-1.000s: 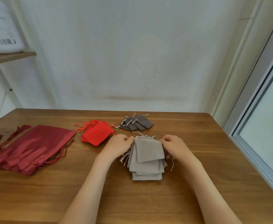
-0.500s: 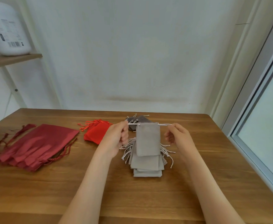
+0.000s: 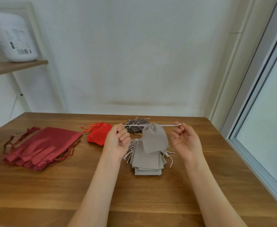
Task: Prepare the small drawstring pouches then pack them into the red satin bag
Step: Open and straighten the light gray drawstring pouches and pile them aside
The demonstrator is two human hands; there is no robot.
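Since the left hand (image 3: pixel 118 139) and right hand (image 3: pixel 186 140) pulled the cords (image 3: pixel 169 125) apart, the pouch (image 3: pixel 154 139) hangs cinched above the stack (image 3: pixel 146 163); fingers (image 3: pixel 123 137) pinch each cord. It looks ready for a bag (image 3: pixel 41 145), left.

Place: a plain room, home or small workroom, set up for hand packing.
Table: wooden table (image 3: pixel 36 185) against a bare white wall (image 3: pixel 134 54).
Right: window (image 3: pixel 269 112) with a grey frame.
Far left: wooden shelf (image 3: pixel 16 67) on a white frame, carrying a white tub (image 3: pixel 18 38) with a barcode label.
Stock: sorted piles of red satin bags (image 3: pixel 41 145) at left, then red pouches (image 3: pixel 100 134), dark grey pouches (image 3: pixel 135 126) and light grey pouches (image 3: pixel 146 161) mid-table.
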